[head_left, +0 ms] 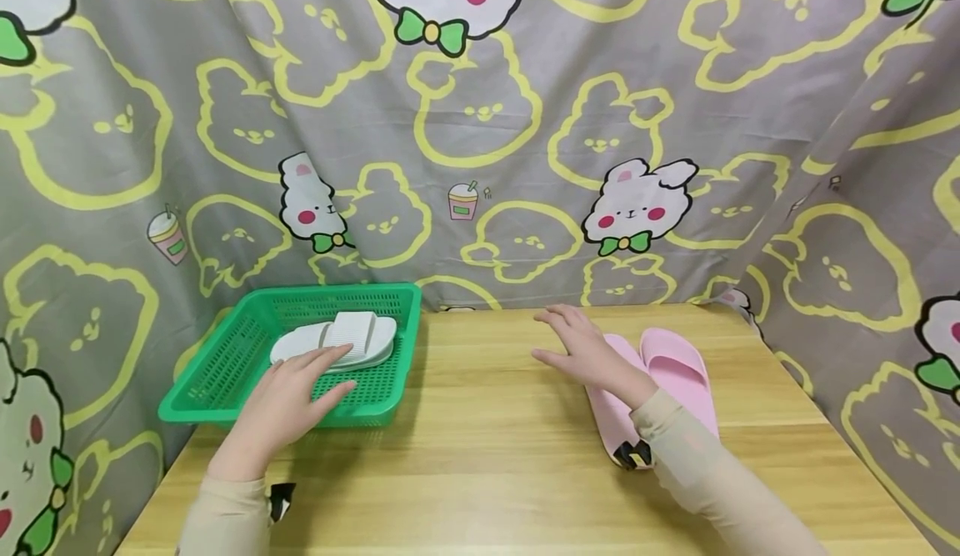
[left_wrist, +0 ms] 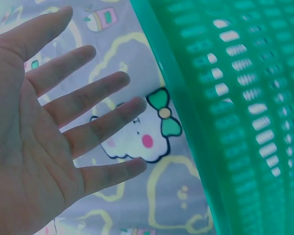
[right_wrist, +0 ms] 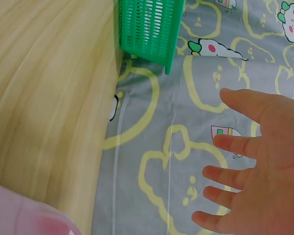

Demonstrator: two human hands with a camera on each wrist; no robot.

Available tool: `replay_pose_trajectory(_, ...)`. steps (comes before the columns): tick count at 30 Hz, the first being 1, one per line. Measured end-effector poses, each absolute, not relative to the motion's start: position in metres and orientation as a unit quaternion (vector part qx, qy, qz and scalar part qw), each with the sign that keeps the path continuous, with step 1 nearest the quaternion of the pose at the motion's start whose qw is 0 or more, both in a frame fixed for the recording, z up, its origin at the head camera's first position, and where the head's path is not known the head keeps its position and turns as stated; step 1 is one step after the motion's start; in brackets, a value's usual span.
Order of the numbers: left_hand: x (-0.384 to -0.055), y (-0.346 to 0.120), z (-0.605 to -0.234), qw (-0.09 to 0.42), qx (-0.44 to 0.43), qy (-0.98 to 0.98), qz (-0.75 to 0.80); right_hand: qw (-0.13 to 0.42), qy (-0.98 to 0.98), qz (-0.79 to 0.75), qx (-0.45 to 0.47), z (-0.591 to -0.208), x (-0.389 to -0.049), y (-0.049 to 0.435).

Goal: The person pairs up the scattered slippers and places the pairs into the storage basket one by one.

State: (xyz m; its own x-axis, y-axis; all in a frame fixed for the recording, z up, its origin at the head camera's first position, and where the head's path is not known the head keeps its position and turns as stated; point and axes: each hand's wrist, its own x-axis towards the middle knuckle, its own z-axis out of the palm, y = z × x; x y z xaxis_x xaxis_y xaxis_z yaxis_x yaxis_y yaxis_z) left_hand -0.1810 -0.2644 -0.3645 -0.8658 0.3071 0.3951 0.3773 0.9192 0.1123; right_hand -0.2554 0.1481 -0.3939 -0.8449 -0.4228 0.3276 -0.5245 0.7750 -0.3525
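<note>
At the left of the head view a green plastic basket (head_left: 401, 373) holds white slide slippers (head_left: 300, 343), one stacked over the other. My left hand (head_left: 288, 398) hovers over the basket's near rim with its fingers spread and nothing in them. The left wrist view shows that palm (left_wrist: 34, 132) bare beside the basket wall (left_wrist: 186, 122). On the right, a pair of pink slippers (head_left: 678, 373) lies side by side. Above their left edge is my right hand (head_left: 581, 352), fingers apart and holding nothing; the forearm hides part of the pair. Its bare palm (right_wrist: 269, 166) shows in the right wrist view.
Both the basket and the pink slippers are on a wooden table (head_left: 480, 456). A grey curtain (head_left: 510, 122) with yellow and white cartoon figures hangs along the back and both sides. Black wrist-strap pieces (head_left: 281, 502) show near the sleeves.
</note>
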Motion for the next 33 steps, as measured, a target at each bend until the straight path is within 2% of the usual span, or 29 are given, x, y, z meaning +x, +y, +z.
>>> replay_pose_trajectory(21, -0.205, -0.215, -0.358, 0.214, -0.241, -0.937, -0.135, 0.148, -0.941, 0.189, 0.237, -0.400, -0.235, 0.206)
replay_pose_trajectory(33, -0.212, -0.194, -0.361, 0.198, -0.243, -0.939, -0.143, 0.129, -0.947, 0.210, 0.209, -0.406, -0.229, 0.243)
